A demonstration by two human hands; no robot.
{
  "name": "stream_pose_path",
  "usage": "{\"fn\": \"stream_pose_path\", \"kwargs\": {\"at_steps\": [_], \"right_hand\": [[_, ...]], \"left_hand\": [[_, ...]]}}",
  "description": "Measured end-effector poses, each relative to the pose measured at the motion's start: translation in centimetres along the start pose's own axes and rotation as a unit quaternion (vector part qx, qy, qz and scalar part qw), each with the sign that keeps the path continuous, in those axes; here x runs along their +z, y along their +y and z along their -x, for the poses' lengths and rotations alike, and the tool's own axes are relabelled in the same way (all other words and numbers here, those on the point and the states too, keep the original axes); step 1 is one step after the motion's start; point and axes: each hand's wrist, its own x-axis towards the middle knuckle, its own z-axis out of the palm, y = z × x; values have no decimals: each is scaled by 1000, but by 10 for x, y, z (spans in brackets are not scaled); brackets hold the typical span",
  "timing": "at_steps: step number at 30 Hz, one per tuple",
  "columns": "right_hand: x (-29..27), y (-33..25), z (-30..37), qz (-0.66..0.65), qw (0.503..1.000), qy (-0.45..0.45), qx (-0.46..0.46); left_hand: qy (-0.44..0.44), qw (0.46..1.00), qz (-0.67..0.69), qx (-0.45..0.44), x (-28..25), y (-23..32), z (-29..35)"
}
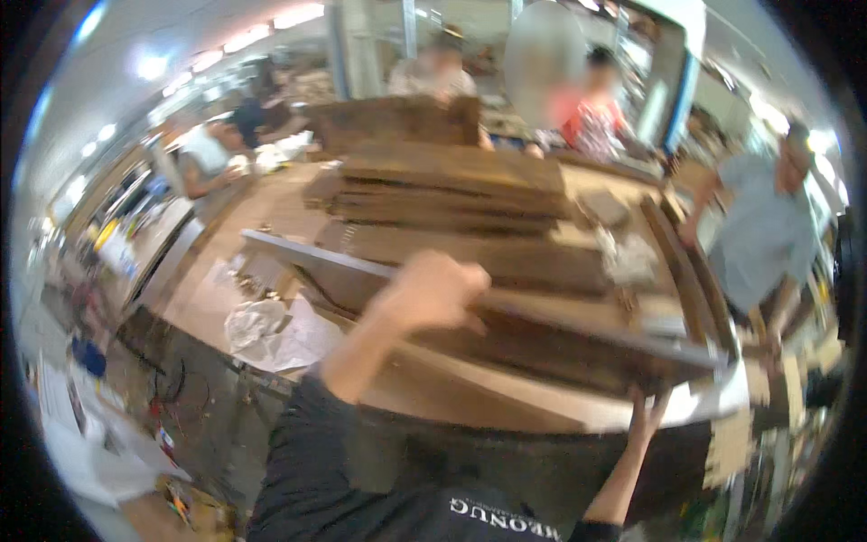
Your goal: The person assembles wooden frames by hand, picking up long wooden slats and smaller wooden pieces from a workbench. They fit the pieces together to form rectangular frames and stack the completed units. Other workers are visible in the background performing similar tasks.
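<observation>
Your left hand (438,289) is curled over the middle of the long dark board (569,348); blur, so can't tell whether it grips the board or anything small. Your right hand (647,414) has the board's near lower edge, close to its right end, fingers up against the wood. Board sits tilted on edge, pale edge up, running from beyond your left hand on the left to just past your right hand. Ahead of your left hand: stack of dark boards (452,194). Left of it: crumpled white sheet (257,327), small brass-coloured pieces (257,282) just past that, all on the table (203,303). Beyond your right hand: clear plastic bag (628,257). Farther right, a co-worker in a grey shirt (763,226) stands by the narrow dark boards (691,280).
</observation>
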Motion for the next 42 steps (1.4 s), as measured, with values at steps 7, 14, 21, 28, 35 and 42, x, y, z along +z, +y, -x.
{"fn": "stream_pose_path", "kwargs": {"at_steps": [7,14,21,28,35,42], "right_hand": [[34,-88,2,1,998,-53,-25],[28,-28,80,-45,993,-4,107],[80,-59,131,-80,980,-119,141],[135,-195,83,222,915,-43,-335],[200,-251,7,496,800,-311,-128],[304,-253,-10,494,742,-388,-234]], "left_hand": [[137,989,-41,-29,38,16,-15],[235,971,-40,30,87,24,-35],[273,959,-59,42,85,16,-32],[296,954,4,46,99,14,-8],[386,906,75,-157,100,-113,122],[261,669,-100,-689,222,-328,370]]}}
